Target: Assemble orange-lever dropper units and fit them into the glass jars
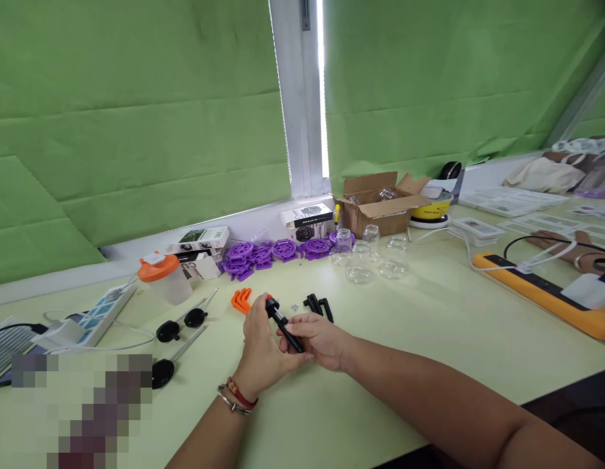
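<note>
Both hands are on one slim black rod-shaped piece [294, 341] with a wider round black end and a short silvery stretch. My left hand [260, 348] holds it, fingers at the round end and thumb near the lower tip. My right hand [319, 339] pinches the rod around its middle. The piece tilts from upper left to lower right above the table. Just beyond my left hand lie orange bent pieces [240, 300], partly hidden by it. Black L-shaped handles [325, 309] and small shiny bits [295, 307] lie beyond my right hand.
Purple reel-like parts [284, 249] and printed boxes [307, 221] line the wall, with clear jars [371, 236] and a cardboard box [380, 212] rightward. Metal rods with black discs [195, 317], an orange-lidded cup [165, 277] and power strips stand at the sides. Another person's hand [561, 242] rests far right.
</note>
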### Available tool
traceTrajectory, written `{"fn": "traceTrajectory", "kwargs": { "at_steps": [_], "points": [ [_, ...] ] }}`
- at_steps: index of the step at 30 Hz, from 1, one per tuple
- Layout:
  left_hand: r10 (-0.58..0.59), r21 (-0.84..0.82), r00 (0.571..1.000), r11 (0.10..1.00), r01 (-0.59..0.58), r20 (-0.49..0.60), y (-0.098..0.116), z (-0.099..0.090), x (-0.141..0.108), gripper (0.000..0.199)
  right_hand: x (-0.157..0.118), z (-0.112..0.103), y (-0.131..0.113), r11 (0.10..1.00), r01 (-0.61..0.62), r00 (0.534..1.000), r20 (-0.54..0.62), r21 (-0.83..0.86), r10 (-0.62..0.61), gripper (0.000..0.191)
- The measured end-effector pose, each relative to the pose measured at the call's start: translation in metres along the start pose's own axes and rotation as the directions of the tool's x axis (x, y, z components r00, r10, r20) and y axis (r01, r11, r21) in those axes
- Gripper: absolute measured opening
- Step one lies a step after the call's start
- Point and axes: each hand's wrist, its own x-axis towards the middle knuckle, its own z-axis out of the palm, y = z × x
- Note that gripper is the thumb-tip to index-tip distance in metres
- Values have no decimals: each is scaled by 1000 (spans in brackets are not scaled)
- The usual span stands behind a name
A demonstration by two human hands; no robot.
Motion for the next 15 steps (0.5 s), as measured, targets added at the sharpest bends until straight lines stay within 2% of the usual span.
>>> {"fn": "traceTrajectory", "kwargs": {
  "at_steps": [3, 6, 11, 15],
  "points": [
    [5, 30, 999, 1000, -3, -46, 3, 2, -1, 108, 1, -1, -2, 999, -34, 999, 14, 20, 34, 33],
    [19, 86, 998, 996, -14, -55, 2, 4, -1, 106, 1, -3, -2, 998, -61, 998, 11, 26, 61, 32],
    [76, 137, 997, 988, -75, -5, -5, 6, 0, 115, 1, -5, 0, 999, -49, 999, 23, 10, 49, 34],
    [60, 144, 998, 988, -60, 3, -7, 8, -1, 121, 2, -7, 3, 999, -40, 999, 35, -18, 41, 36]
  ]
}}
